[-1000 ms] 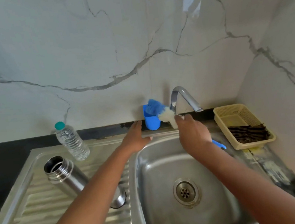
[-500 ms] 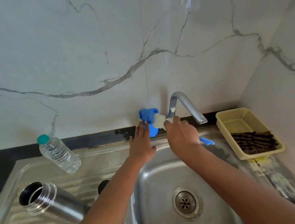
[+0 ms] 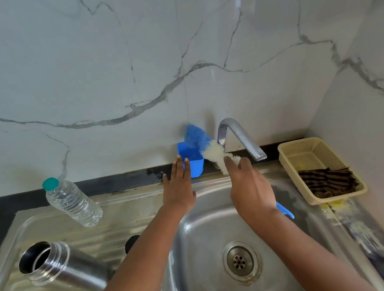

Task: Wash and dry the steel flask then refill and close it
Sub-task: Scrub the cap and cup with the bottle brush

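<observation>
Gripping a bottle brush (image 3: 213,153) beside the tap (image 3: 241,139), the right hand (image 3: 249,186) hovers over the sink (image 3: 199,253). Left hand (image 3: 178,190) lies flat, fingers straight, near the blue cup (image 3: 194,166). Open steel flask (image 3: 56,266) lies far left.

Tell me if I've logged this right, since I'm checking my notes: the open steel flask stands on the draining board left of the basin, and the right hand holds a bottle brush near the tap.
Not quite. The head view shows the steel flask lying on its side on the draining board, mouth open, not standing. The right hand does hold the bottle brush near the tap.
</observation>
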